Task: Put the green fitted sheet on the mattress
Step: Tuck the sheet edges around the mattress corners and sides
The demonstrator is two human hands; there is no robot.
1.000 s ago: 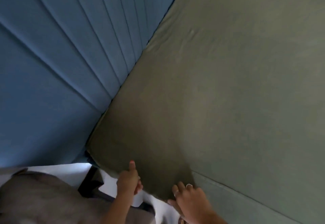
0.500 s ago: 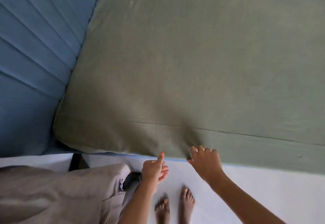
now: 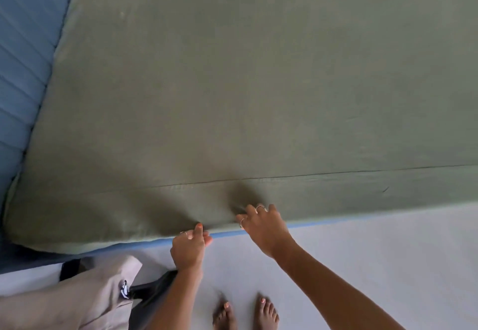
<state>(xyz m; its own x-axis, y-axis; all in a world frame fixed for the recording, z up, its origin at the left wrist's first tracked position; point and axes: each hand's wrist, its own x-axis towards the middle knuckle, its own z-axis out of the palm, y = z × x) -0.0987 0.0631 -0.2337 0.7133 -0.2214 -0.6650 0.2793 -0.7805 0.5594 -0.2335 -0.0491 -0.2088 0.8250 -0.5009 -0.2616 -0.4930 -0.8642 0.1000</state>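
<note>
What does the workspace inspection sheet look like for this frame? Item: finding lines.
Surface: mattress, only a thin blue strip showing under the sheet's hem.
Job's things: green fitted sheet covers the top and the near side, creased by the hands.
Clutter: beige bag on the pale floor.
Grippers: left hand pinches the hem; right hand grips the side fabric.
Cables: nothing seen.
Surroundings: blue padded headboard at left; bare feet below.

Both arms bare, no sleeves. Thin silver rings on the right hand (image 3: 263, 223), at least two or three, and one on the left hand (image 3: 188, 249). Pinkish-orange nail polish on fingers and toes. Barefoot (image 3: 245, 314).
</note>
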